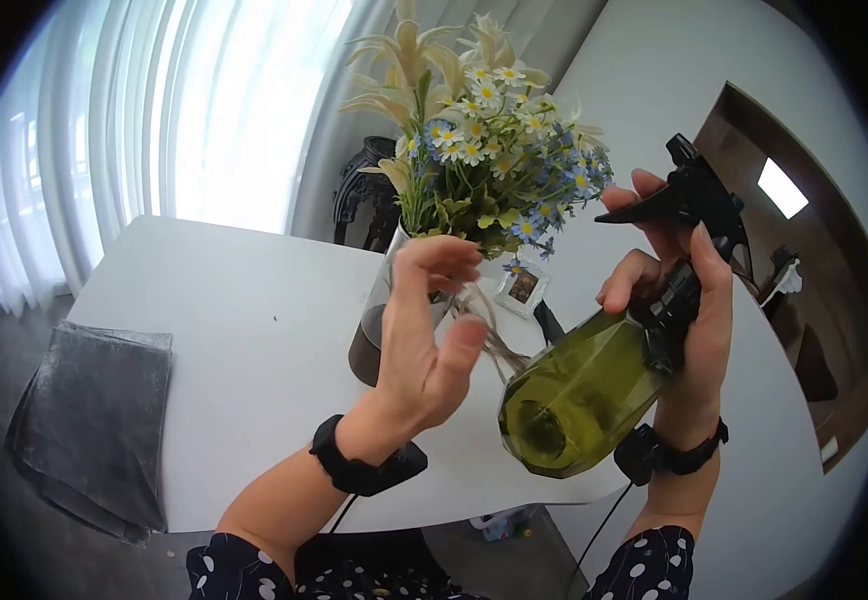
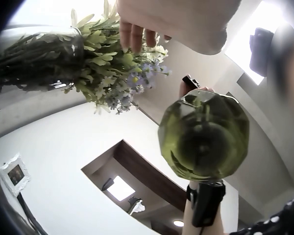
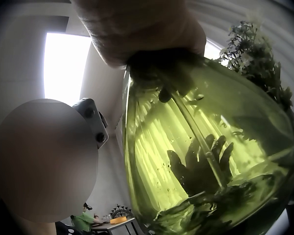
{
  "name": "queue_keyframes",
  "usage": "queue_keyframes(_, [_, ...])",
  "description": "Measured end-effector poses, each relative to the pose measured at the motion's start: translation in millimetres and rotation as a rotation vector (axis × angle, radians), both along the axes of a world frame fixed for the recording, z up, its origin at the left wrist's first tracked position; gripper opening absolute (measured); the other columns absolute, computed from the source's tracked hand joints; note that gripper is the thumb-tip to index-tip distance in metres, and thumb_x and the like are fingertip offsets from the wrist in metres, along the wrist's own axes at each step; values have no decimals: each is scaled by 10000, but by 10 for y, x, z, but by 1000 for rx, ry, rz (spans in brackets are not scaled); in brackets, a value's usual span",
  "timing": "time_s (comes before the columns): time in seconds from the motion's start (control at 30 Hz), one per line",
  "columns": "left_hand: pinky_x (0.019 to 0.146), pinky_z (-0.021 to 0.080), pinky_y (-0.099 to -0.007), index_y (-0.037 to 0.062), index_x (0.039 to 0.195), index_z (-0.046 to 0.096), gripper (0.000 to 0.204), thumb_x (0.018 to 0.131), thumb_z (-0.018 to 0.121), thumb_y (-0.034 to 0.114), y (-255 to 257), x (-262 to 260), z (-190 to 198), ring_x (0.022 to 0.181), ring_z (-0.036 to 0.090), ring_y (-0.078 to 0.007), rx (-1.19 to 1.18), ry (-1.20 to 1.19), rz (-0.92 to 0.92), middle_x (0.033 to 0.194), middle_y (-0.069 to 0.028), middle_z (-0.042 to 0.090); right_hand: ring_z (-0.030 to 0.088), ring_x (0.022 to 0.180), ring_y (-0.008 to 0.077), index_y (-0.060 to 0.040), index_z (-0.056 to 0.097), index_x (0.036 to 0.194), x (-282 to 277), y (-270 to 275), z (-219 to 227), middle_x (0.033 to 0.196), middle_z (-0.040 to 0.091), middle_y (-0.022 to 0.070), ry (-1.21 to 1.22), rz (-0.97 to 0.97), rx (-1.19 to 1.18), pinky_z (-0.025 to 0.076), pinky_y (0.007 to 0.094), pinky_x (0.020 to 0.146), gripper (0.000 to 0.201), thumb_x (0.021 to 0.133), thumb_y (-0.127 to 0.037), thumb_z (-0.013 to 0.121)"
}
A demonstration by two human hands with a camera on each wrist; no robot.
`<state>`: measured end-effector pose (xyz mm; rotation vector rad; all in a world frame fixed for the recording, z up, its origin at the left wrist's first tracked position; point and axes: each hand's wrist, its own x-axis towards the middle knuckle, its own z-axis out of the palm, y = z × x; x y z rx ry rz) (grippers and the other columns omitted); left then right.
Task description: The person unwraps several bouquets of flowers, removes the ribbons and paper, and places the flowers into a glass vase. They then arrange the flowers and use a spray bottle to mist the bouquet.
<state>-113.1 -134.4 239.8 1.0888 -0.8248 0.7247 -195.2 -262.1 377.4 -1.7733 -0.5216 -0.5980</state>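
Observation:
My right hand (image 1: pixel 711 330) grips a green faceted spray bottle (image 1: pixel 584 390) around its black neck, fingers up near the trigger. The bottle is tilted, its base toward me and to the left, above the table. Through its glass in the right wrist view shows a dip tube (image 3: pixel 201 134). My left hand (image 1: pixel 424 330) is raised left of the bottle, palm turned toward it, fingers loosely bent and holding nothing. Behind the left hand stands a glass vase (image 1: pixel 369 345) of white, yellow and blue flowers (image 1: pixel 514 150), partly hidden by that hand.
The white table (image 1: pixel 244 300) spreads below both hands. A folded dark grey sheet (image 1: pixel 104 420) hangs over its left edge. A small white picture frame (image 1: pixel 522 288) is beyond the bottle. At the back are a dark carved stand (image 1: pixel 359 195) and white curtains (image 1: pixel 154 130).

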Motion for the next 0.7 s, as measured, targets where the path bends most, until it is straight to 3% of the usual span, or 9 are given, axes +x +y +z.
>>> queue_keyframes(0.07, [887, 396, -323, -5, 1313, 275, 779, 871, 404, 624, 65, -173, 120, 1060, 517, -217, 173, 176, -442, 1210, -142, 435, 585, 632, 138, 33, 428, 1252, 11, 45, 109, 1144, 574, 136, -5, 60, 39, 472, 245, 578, 468, 945, -315, 367])
queue_keyframes(0.1, [887, 396, -323, -5, 1313, 275, 779, 871, 404, 624, 86, -216, 142, 1060, 517, -217, 177, 169, -441, 1210, -142, 435, 586, 633, 138, 27, 448, 1234, 36, 52, 162, 1128, 581, 130, 2, 78, 53, 471, 244, 579, 461, 946, -326, 378])
queue_keyframes(0.17, [962, 384, -320, 5, 1363, 216, 844, 824, 602, 529, 108, -278, 171, 1167, 476, -214, 193, 320, -862, 1240, -138, 436, 586, 632, 139, 24, 459, 1224, 83, 49, 236, 1120, 583, 126, 39, 80, 50, 471, 244, 576, 459, 945, -334, 385])
queue_keyframes(0.2, [962, 384, -320, 5, 1363, 216, 844, 824, 602, 529, 109, -301, 178, 1167, 476, -214, 201, 316, -864, 1240, -138, 436, 587, 631, 141, 21, 470, 1214, 106, 44, 265, 1112, 586, 123, 84, 82, 46, 471, 243, 573, 458, 944, -341, 392])
queue_keyframes(0.3, [983, 381, -323, -34, 1394, 101, 1009, 714, 806, 207, 103, -376, 220, 1198, 432, -222, 285, 315, -1019, 1264, -193, 412, 601, 650, 142, 16, 491, 1193, 206, 17, 290, 1096, 592, 111, 143, 118, 27, 484, 244, 582, 449, 937, -349, 430])
queue_keyframes(0.53, [912, 434, -275, -50, 1370, 123, 948, 733, 789, 167, 103, -461, 273, 1132, 495, -180, 240, 381, -995, 1223, -151, 464, 626, 676, 157, 41, 520, 1120, 315, 44, 345, 1003, 598, 101, 210, 205, -59, 503, 261, 597, 424, 914, -325, 462])
queue_keyframes(0.7, [968, 413, -306, -10, 1351, 177, 883, 716, 782, 85, 170, -512, 363, 1151, 484, -172, 192, 456, -1027, 1240, -133, 459, 609, 655, 130, 34, 518, 1148, 385, 79, 348, 1045, 613, 97, 222, 232, -78, 498, 232, 593, 456, 921, -359, 469])
